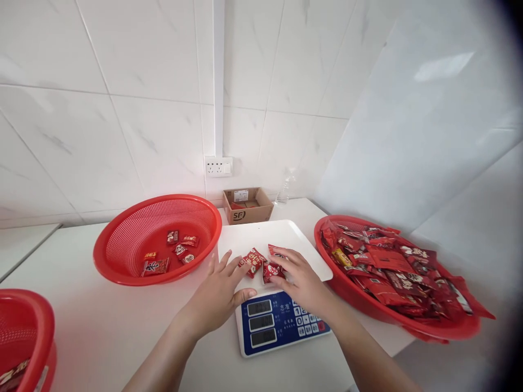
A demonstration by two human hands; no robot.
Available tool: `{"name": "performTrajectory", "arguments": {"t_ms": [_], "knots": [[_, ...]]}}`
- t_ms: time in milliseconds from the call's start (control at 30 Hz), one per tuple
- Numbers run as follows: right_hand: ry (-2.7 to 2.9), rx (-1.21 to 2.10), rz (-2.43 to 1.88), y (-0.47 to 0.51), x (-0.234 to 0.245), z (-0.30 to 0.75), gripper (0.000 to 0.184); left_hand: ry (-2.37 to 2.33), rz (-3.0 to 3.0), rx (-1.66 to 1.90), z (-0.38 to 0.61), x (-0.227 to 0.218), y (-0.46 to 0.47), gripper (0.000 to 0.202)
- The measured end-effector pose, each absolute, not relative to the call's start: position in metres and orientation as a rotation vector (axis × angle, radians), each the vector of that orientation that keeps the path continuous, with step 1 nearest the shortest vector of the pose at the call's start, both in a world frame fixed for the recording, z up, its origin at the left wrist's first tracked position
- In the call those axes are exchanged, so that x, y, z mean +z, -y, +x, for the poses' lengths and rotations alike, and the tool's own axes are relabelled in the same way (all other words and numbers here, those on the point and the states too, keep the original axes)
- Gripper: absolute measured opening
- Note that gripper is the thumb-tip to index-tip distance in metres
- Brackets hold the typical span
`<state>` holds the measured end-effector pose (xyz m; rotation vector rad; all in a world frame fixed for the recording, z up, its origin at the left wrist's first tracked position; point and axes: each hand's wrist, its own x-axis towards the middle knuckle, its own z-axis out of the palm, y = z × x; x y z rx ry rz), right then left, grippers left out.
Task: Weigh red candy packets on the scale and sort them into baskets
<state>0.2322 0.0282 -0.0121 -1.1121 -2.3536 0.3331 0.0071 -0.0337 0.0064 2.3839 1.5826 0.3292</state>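
Head view: our left hand [220, 291] is spread wide beside red packets [254, 262] on the scale [300, 237] upon our bench [122, 326]; our right hand [304, 280] curves over some, grip we cannot tell.

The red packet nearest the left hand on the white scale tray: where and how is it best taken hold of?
Probably pinch the packet by its left edge, coming from the left and slightly above. It lies slanted on the tray, with that edge close to the fingers of the left hand, while another packet, under the right hand's reach, crowds its right side.
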Motion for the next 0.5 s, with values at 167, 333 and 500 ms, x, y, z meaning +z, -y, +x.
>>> {"name": "performTrajectory", "arguments": {"t_ms": [167,333,500], "knots": [[2.29,0.349,-1.203,-0.034,-0.022,0.242,0.038,-1.61,2.358,0.327,0.004,0.009,0.033,0.064],[2.27,0.37,-1.343,-0.035,-0.029,0.243,0.042,-1.58,2.357,0.317,0.005,0.007,0.033,0.063],[2.278,0.438,-1.415,-0.042,-0.027,0.24,0.049,-1.562,2.359,0.309,0.006,0.006,0.033,0.063]]}}
